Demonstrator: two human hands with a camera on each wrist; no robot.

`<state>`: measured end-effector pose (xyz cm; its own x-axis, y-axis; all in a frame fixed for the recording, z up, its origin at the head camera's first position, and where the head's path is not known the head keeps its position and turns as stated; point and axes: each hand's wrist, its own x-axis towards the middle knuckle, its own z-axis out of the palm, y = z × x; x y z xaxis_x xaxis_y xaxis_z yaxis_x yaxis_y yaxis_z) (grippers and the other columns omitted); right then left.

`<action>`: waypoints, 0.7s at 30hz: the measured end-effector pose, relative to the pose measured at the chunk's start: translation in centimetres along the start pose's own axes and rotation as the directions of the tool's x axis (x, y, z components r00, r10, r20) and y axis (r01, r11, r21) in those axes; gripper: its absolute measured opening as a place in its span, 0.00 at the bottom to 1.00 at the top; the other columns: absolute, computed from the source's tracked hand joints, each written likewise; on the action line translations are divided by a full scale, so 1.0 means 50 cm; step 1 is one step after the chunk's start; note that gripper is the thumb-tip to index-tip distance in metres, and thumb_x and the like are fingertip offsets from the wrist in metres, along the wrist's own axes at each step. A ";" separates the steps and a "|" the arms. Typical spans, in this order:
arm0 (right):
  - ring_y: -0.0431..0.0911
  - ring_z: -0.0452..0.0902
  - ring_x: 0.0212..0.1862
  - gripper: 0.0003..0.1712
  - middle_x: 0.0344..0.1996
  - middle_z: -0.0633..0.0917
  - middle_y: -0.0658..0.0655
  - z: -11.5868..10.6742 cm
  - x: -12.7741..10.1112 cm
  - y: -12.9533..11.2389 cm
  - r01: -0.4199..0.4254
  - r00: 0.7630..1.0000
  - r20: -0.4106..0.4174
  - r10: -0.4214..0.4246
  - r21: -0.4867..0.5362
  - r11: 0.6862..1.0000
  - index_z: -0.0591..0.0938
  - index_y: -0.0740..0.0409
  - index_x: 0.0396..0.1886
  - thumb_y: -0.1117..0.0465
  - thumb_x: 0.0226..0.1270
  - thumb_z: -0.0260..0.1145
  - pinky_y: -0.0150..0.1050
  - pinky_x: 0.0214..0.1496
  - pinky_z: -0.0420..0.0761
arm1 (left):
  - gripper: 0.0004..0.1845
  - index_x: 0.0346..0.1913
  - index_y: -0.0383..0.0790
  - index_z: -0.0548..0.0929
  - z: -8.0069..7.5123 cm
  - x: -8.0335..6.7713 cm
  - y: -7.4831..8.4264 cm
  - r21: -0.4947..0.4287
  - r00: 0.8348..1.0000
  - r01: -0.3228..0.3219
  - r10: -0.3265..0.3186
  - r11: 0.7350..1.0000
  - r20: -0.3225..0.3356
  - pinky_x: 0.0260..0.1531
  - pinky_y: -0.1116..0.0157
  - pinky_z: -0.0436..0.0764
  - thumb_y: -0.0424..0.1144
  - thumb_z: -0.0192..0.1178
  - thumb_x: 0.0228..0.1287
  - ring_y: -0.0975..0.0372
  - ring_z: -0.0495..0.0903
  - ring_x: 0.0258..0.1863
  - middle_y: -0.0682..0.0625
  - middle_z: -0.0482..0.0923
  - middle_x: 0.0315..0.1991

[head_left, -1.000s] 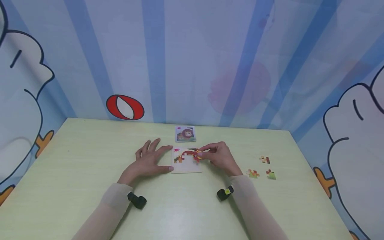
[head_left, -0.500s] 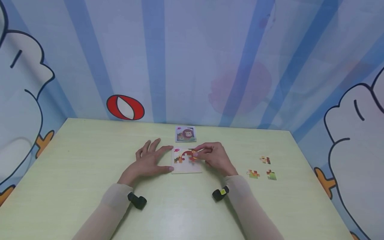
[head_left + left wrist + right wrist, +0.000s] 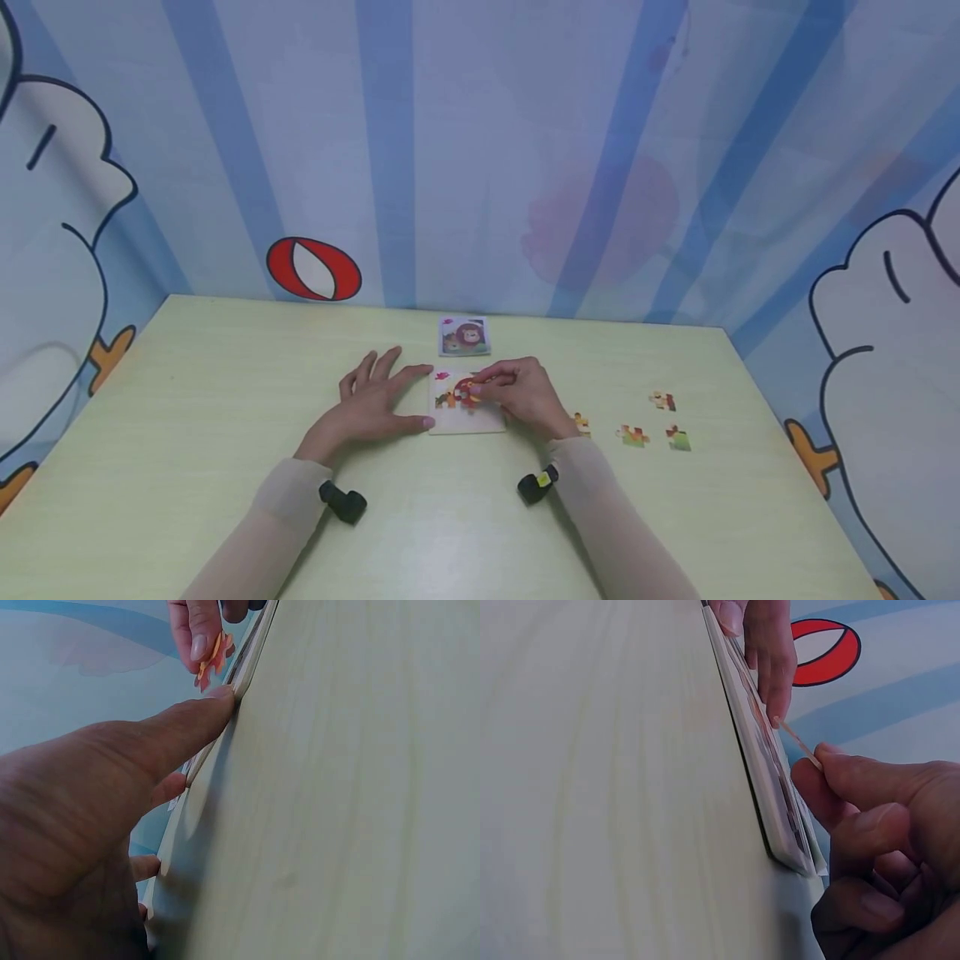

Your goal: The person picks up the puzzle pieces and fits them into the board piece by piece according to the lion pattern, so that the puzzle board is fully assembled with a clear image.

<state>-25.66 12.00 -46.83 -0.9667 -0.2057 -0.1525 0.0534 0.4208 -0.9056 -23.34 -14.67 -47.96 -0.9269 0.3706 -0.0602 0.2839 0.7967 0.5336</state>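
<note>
One wide, light-blue, striped fabric backdrop (image 3: 483, 183), behind everything. Below, one pale yellow-green wood-grain table (image 3: 435, 533). At both far sides, white, black-outlined cartoon figures (image 3: 45, 250). Reaching in from the near side, two long, pale cloth sleeves (image 3: 255, 525), each cuffed just short of a bare hand.

Left hand (image 3: 367, 417): palm down, fingers and thumb spread wide. Right hand (image 3: 532, 396): thumb and index finger pinching a small item (logged last), other fingers curled in toward the palm, as seen from the right wrist.

Between hands, flat on the table: thin, square, white puzzle board (image 3: 459, 423). Left edge touched by left index fingertip and thumb tip. Pink shape at upper left, orange and red picture parts across the upper half, plain white along the lower part. Just beyond, flat: smaller square picture card with brown-maned lion (image 3: 463, 337).

On the wrists, two small black cameras (image 3: 343, 502), the right one with a yellow patch.

Right of the board, on the table: four loose, multicoloured jigsaw pieces (image 3: 633, 435), well apart from the board except for one near the right wrist, partly hidden by it.

Last, in the right-hand pinch: small, thin, red-and-orange jigsaw piece (image 3: 217, 658), tilted, over the upper right part of the board. Contact with board surface: cannot tell
</note>
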 end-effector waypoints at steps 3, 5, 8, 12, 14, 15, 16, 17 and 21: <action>0.41 0.62 0.11 0.08 0.25 0.90 0.52 0.007 0.003 -0.004 -0.015 1.000 -0.004 0.015 -0.014 1.000 0.91 0.48 0.37 0.56 0.57 0.79 0.33 0.15 0.63 | 0.44 0.75 0.64 0.64 0.000 0.000 -0.001 0.003 1.000 -0.002 0.002 1.000 -0.002 0.66 0.31 0.40 0.67 0.66 0.57 0.37 0.33 0.78 0.41 0.41 0.81; 0.41 0.62 0.11 0.08 0.25 0.89 0.52 0.012 0.004 -0.007 -0.030 0.999 -0.011 0.030 -0.031 0.999 0.91 0.48 0.36 0.56 0.56 0.79 0.33 0.15 0.62 | 0.44 0.75 0.64 0.64 0.000 0.000 -0.001 0.005 1.000 -0.002 0.002 1.000 -0.004 0.66 0.31 0.41 0.67 0.66 0.57 0.37 0.33 0.78 0.41 0.41 0.81; 0.41 0.63 0.12 0.07 0.24 0.89 0.52 0.017 0.005 -0.011 -0.049 0.998 -0.029 0.047 -0.065 0.997 0.91 0.47 0.35 0.56 0.56 0.79 0.33 0.15 0.63 | 0.44 0.75 0.64 0.65 -0.001 0.000 0.001 0.004 1.000 -0.004 0.004 1.000 -0.005 0.66 0.31 0.41 0.68 0.66 0.56 0.36 0.33 0.78 0.40 0.41 0.81; 0.41 0.71 0.20 0.05 0.24 0.88 0.50 0.020 0.007 -0.015 -0.028 0.998 -0.051 0.021 -0.148 0.989 0.91 0.46 0.33 0.55 0.56 0.79 0.34 0.21 0.69 | 0.43 0.75 0.64 0.65 -0.001 0.000 0.003 0.003 1.000 -0.006 0.006 1.000 -0.003 0.66 0.32 0.41 0.67 0.66 0.57 0.36 0.33 0.78 0.40 0.41 0.81; 0.42 0.75 0.25 0.04 0.25 0.88 0.49 0.022 0.009 -0.016 -0.009 0.998 -0.057 -0.002 -0.194 0.981 0.91 0.46 0.32 0.55 0.57 0.79 0.35 0.27 0.73 | 0.43 0.75 0.64 0.65 -0.001 0.000 0.003 0.004 1.000 -0.006 0.006 1.000 -0.003 0.66 0.32 0.41 0.67 0.66 0.57 0.37 0.33 0.78 0.40 0.41 0.81; 0.43 0.76 0.28 0.04 0.25 0.88 0.48 0.023 0.010 -0.018 -0.001 0.998 -0.059 -0.012 -0.213 0.977 0.91 0.46 0.32 0.55 0.57 0.79 0.36 0.29 0.73 | 0.43 0.75 0.64 0.65 -0.001 0.000 0.003 0.003 1.000 -0.007 0.007 1.000 -0.003 0.66 0.32 0.41 0.67 0.66 0.57 0.37 0.33 0.78 0.40 0.41 0.81; 0.43 0.77 0.29 0.05 0.25 0.87 0.48 0.023 0.010 -0.019 0.003 0.998 -0.062 -0.017 -0.228 0.974 0.90 0.47 0.31 0.55 0.56 0.79 0.37 0.31 0.73 | 0.43 0.75 0.64 0.65 -0.001 -0.001 0.003 0.003 1.000 -0.007 0.007 1.000 -0.002 0.66 0.32 0.41 0.67 0.66 0.57 0.37 0.33 0.78 0.40 0.41 0.81; 0.44 0.77 0.30 0.06 0.24 0.87 0.49 0.024 0.010 -0.020 0.003 0.998 -0.065 -0.019 -0.238 0.971 0.90 0.48 0.31 0.55 0.56 0.79 0.37 0.32 0.73 | 0.43 0.75 0.64 0.64 -0.002 -0.001 0.003 0.002 1.000 -0.007 0.007 1.000 -0.002 0.66 0.31 0.41 0.67 0.66 0.57 0.37 0.33 0.78 0.40 0.41 0.81; 0.44 0.75 0.26 0.10 0.23 0.85 0.51 0.028 0.011 -0.029 0.003 0.997 -0.078 -0.025 -0.278 0.961 0.85 0.50 0.29 0.56 0.54 0.80 0.38 0.28 0.71 | 0.43 0.75 0.63 0.64 -0.002 0.000 0.003 0.000 1.000 -0.008 0.008 1.000 0.001 0.66 0.31 0.40 0.66 0.66 0.57 0.37 0.33 0.78 0.40 0.41 0.81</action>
<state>-25.92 10.05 -46.16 -0.9842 -0.1470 -0.0983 -0.0210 0.6493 -0.7602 -23.31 -14.60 -47.82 -0.9245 0.3769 -0.0567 0.2908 0.7939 0.5339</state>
